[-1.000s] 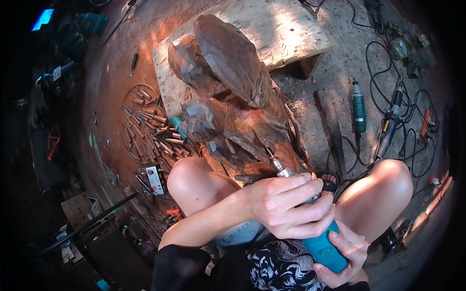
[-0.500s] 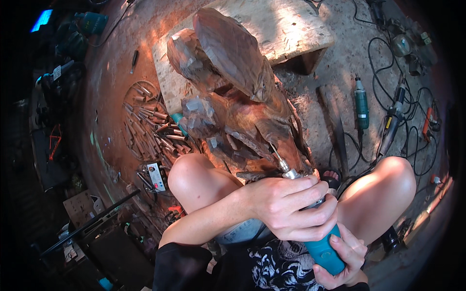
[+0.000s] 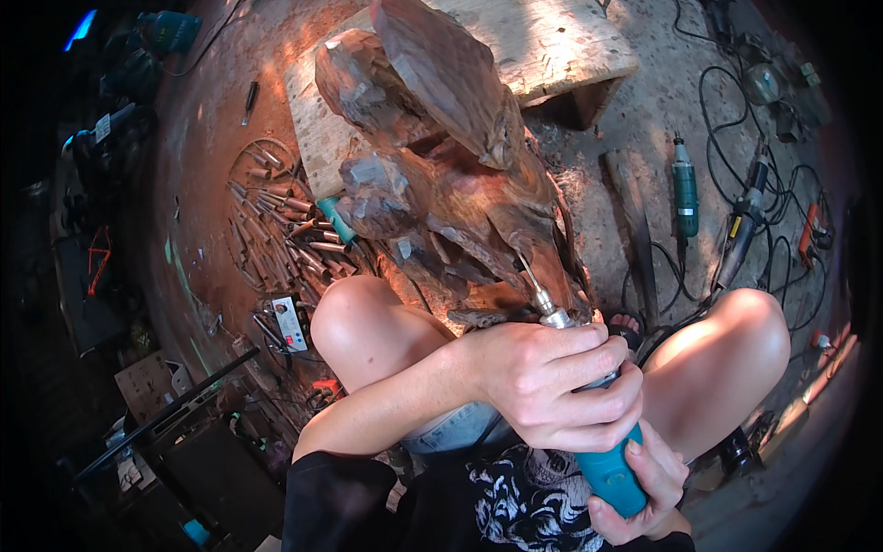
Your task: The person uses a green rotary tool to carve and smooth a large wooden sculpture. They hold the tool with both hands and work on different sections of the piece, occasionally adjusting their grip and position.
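Observation:
A teal die grinder (image 3: 609, 478) slants up from my lap with a thin metal bit in its collet. My left hand (image 3: 547, 385) wraps around its front part, just behind the silver collet. Lower down, my right hand (image 3: 651, 492) grips the rear of the teal body, fingers on one side and thumb on the other. The bit's tip is at the near end of a large reddish-brown wood carving (image 3: 469, 198); whether it touches the wood I cannot tell. Rough knobs and a broad smooth slab form the carving's far part.
The carving leans over a low wooden bench (image 3: 570, 60). Many chisels (image 3: 299, 221) lie left of it, near a white control box (image 3: 289, 324). On the right floor are another teal die grinder (image 3: 684, 189), a long grinder (image 3: 743, 225) and tangled black cords. My knees flank the work.
The carving and bench sit slightly higher in the picture, apparently from a small shift of view. Both hands keep the same grip on the die grinder, its bit still at the near end of the carving.

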A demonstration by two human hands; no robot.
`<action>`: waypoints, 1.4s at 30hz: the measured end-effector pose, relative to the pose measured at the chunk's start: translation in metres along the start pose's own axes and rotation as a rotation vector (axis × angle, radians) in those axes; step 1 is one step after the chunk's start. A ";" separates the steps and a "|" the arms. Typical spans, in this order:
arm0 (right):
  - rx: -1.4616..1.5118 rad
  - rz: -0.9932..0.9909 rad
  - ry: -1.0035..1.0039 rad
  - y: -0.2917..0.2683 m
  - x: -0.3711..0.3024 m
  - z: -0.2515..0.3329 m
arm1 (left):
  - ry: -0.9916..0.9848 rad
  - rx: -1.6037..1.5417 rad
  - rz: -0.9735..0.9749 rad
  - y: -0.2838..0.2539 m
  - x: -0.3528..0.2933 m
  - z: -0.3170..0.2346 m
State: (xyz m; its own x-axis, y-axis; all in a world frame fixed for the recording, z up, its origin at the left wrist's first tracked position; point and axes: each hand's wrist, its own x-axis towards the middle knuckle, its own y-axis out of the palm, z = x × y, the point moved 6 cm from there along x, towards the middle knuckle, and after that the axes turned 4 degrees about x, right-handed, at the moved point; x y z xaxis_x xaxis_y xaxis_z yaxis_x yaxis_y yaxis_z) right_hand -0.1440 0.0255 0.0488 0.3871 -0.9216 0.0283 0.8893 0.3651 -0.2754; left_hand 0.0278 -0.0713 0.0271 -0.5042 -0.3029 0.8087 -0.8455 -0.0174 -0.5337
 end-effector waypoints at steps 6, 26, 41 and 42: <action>-0.009 -0.034 0.030 -0.001 0.002 0.010 | 0.013 -0.014 -0.011 -0.002 -0.002 -0.003; -0.043 -0.047 0.021 0.008 -0.028 -0.005 | 0.028 -0.034 -0.030 -0.001 -0.003 -0.005; -0.003 -0.076 -0.061 0.002 -0.012 -0.007 | -0.012 0.012 0.005 0.000 -0.001 0.000; -0.011 -0.066 -0.043 0.001 -0.008 -0.003 | -0.019 0.012 0.001 0.000 0.000 0.001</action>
State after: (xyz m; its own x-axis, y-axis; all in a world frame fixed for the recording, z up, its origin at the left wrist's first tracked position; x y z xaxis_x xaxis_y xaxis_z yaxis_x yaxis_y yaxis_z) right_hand -0.1471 0.0333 0.0456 0.3376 -0.9372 0.0881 0.9108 0.3016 -0.2820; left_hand 0.0277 -0.0722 0.0269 -0.5015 -0.3214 0.8032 -0.8428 -0.0282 -0.5375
